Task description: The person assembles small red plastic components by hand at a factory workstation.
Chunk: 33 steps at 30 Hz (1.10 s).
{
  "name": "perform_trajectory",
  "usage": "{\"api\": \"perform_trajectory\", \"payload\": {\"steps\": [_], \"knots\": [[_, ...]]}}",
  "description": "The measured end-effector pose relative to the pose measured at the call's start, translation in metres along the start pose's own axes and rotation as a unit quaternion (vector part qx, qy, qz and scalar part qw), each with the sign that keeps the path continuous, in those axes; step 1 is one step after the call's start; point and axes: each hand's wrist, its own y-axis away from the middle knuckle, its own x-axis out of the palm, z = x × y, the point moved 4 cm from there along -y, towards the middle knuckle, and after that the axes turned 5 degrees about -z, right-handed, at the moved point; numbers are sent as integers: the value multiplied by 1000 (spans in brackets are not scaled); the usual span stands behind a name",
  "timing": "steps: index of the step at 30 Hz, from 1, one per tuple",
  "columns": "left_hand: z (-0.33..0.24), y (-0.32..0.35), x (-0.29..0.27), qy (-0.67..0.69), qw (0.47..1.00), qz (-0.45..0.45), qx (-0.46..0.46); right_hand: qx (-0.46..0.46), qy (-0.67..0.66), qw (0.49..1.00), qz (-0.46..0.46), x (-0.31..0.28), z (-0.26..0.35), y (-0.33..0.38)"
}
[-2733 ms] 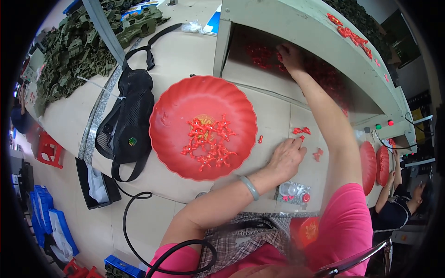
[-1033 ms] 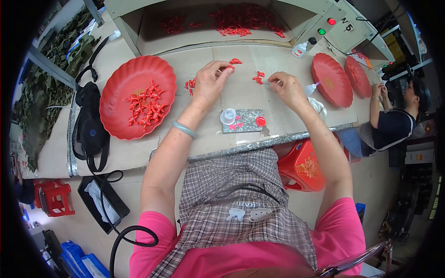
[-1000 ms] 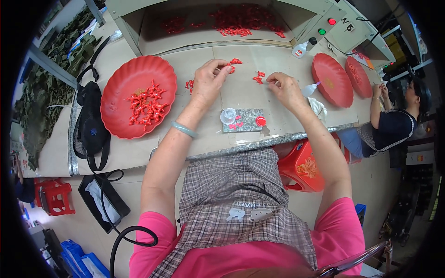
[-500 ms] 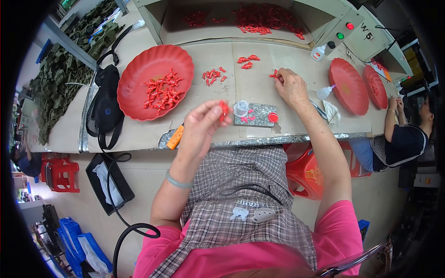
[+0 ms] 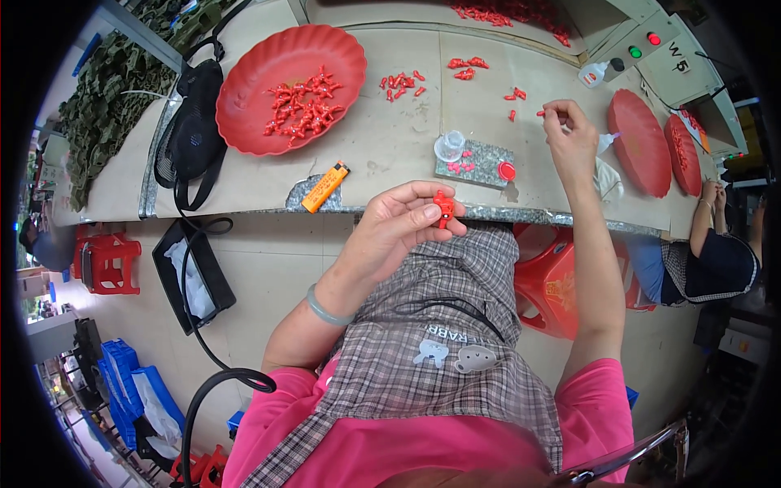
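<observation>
Red figures [image 5: 303, 106] in the bowl [image 5: 237, 91]; loose pieces [image 5: 399, 84] left on the table [image 5: 386, 150].
The left hand [image 5: 390, 225] pinches one figure [image 5: 443, 210] near the table edge; whether the right hand [image 5: 572, 145] grips anything is hard to tell.

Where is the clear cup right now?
In the head view, the clear cup is right of centre, at the left end of the speckled slab beside small pink pieces, pictured above the red figure in the left hand.
</observation>
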Motion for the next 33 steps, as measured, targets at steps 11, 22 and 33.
{"api": "perform_trajectory", "payload": {"steps": [11, 22, 33], "knots": [[36, 5, 8, -58, 997, 11, -57, 300, -399, 848, 177, -5, 64, 147], [45, 5, 13, -315, 948, -23, 49, 286, -373, 861, 192, 2, 63, 170], [39, 4, 5, -403, 906, -60, 114, 255, -401, 855, 207, 8, 68, 172]]}}
